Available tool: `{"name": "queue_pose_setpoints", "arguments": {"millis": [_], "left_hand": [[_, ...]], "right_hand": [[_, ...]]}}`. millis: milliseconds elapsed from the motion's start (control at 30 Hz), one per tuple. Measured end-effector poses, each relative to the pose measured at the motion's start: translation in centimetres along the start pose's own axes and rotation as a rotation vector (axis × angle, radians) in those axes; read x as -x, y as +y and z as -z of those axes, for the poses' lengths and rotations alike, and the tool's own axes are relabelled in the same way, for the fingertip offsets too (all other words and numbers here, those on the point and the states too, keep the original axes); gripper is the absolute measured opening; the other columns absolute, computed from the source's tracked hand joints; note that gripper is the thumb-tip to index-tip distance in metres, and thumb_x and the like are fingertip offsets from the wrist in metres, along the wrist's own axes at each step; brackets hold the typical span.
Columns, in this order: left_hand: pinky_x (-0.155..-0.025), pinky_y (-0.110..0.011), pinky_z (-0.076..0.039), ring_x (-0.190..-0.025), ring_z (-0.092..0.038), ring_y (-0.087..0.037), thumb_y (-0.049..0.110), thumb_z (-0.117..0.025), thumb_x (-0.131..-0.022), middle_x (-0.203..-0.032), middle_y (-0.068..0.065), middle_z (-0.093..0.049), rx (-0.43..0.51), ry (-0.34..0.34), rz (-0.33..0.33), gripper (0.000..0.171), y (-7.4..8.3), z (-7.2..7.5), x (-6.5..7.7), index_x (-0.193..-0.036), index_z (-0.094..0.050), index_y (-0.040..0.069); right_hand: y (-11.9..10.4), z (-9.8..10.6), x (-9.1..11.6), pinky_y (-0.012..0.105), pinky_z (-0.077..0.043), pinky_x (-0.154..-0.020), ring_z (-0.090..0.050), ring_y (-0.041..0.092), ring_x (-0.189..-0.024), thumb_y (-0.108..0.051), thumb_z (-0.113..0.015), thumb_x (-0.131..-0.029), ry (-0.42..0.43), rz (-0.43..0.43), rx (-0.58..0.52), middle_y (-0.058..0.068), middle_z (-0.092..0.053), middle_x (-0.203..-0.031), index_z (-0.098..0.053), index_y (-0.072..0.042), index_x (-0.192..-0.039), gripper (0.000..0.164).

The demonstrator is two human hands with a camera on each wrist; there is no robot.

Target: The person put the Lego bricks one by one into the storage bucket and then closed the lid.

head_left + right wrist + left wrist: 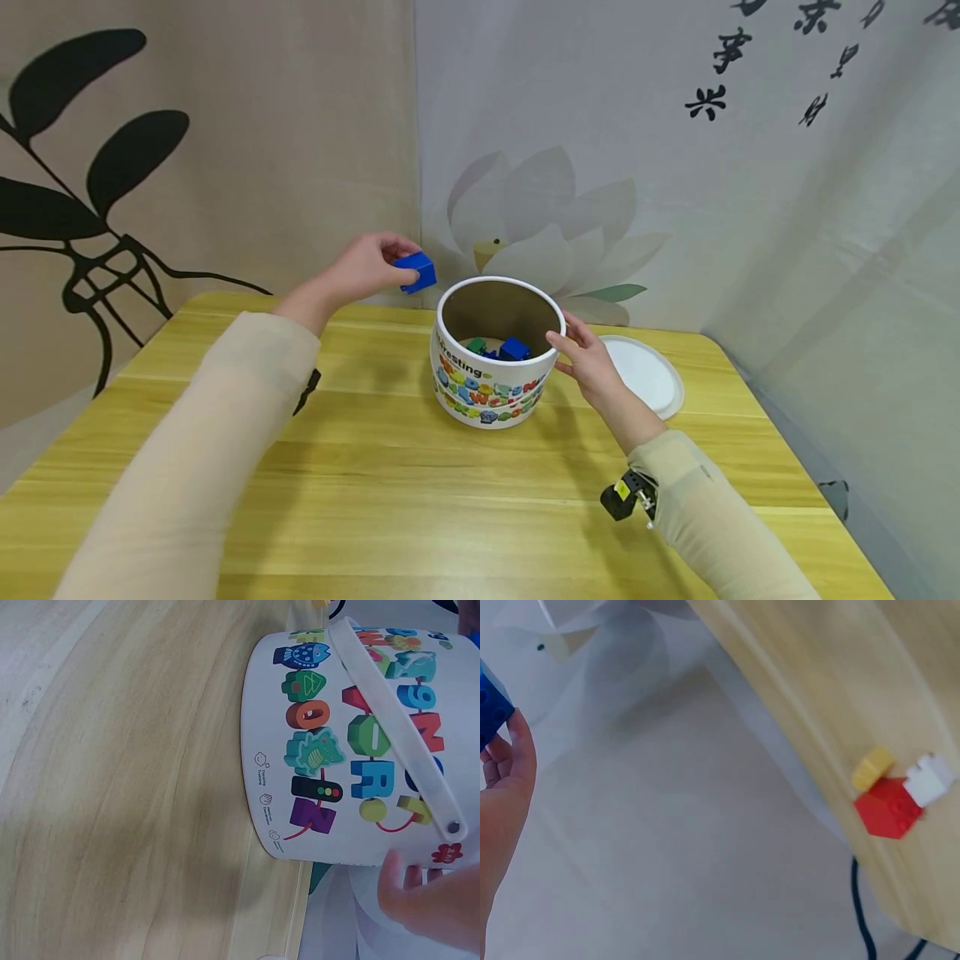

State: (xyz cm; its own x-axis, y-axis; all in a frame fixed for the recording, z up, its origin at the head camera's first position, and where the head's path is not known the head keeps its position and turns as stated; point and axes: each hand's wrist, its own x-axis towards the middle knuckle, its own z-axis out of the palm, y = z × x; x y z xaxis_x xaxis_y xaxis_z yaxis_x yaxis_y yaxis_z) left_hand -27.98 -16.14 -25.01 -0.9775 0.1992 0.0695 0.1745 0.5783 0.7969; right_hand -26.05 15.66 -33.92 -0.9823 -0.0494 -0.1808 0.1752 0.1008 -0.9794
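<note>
My left hand (pixel 372 265) pinches a blue toy brick (pixel 420 272) between thumb and fingers, in the air just left of the bucket's rim. The studs of this brick show at the edge of the left wrist view. The white bucket (pixel 487 408), printed with colourful letters and pictures, stands upright with its top uncovered. Inside it lie a blue brick (pixel 514 349) and a green brick (pixel 477 344). My right hand (pixel 592 362) grips the bucket's right side, thumb at the rim and fingers along the outer wall.
A round white lid (pixel 648 379) lies on the wooden table (pixel 420 508) behind my right hand. In the left wrist view, a red brick (pixel 889 808), a yellow brick (pixel 873 767) and a white brick (pixel 929 780) lie near the table's edge. A printed curtain hangs behind.
</note>
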Motion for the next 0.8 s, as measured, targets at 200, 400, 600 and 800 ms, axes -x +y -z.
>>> {"name": "queue_pose_setpoints", "arguments": {"millis": [200, 400, 600, 800], "left_hand": [[-0.091, -0.037, -0.048, -0.102, -0.051, -0.028, 0.010, -0.063, -0.084, -0.116, -0.019, -0.056, 0.033, -0.024, -0.033, 0.040, 1.6, -1.6, -0.6, -0.122, -0.055, -0.001], [-0.092, -0.038, -0.048, -0.102, -0.052, -0.028, 0.010, -0.063, -0.083, -0.115, -0.018, -0.057, 0.038, -0.070, -0.064, 0.039, 2.4, -3.6, -1.0, -0.120, -0.056, -0.001], [-0.093, -0.037, -0.048, -0.103, -0.052, -0.028, 0.012, -0.064, -0.083, -0.116, -0.017, -0.057, 0.027, -0.120, -0.101, 0.040, 3.0, -5.2, -1.3, -0.121, -0.056, 0.000], [-0.095, -0.038, -0.048, -0.106, -0.052, -0.028, 0.013, -0.065, -0.084, -0.119, -0.015, -0.057, -0.006, -0.182, -0.122, 0.040, 3.4, -6.8, -1.5, -0.122, -0.056, 0.003]], "right_hand": [[0.0, 0.1, 0.0, 0.050, -0.035, -0.106, -0.036, 0.030, -0.132, -0.019, -0.053, -0.095, -0.004, 0.003, -0.003, 0.013, -0.032, -0.150, -0.028, -0.017, -0.148, 0.058], [0.2, 0.1, 0.0, 0.050, -0.036, -0.106, -0.037, 0.029, -0.133, -0.018, -0.053, -0.095, 0.003, -0.006, -0.007, 0.012, -0.033, -0.150, -0.029, -0.017, -0.147, 0.058], [0.1, 0.2, -0.2, 0.050, -0.037, -0.105, -0.037, 0.029, -0.133, -0.018, -0.054, -0.095, 0.002, 0.002, -0.007, 0.011, -0.033, -0.150, -0.029, -0.018, -0.148, 0.058], [0.0, 0.3, -0.1, 0.050, -0.037, -0.105, -0.038, 0.028, -0.133, -0.019, -0.054, -0.095, 0.004, -0.002, -0.003, 0.010, -0.034, -0.149, -0.030, -0.019, -0.147, 0.058]]}}
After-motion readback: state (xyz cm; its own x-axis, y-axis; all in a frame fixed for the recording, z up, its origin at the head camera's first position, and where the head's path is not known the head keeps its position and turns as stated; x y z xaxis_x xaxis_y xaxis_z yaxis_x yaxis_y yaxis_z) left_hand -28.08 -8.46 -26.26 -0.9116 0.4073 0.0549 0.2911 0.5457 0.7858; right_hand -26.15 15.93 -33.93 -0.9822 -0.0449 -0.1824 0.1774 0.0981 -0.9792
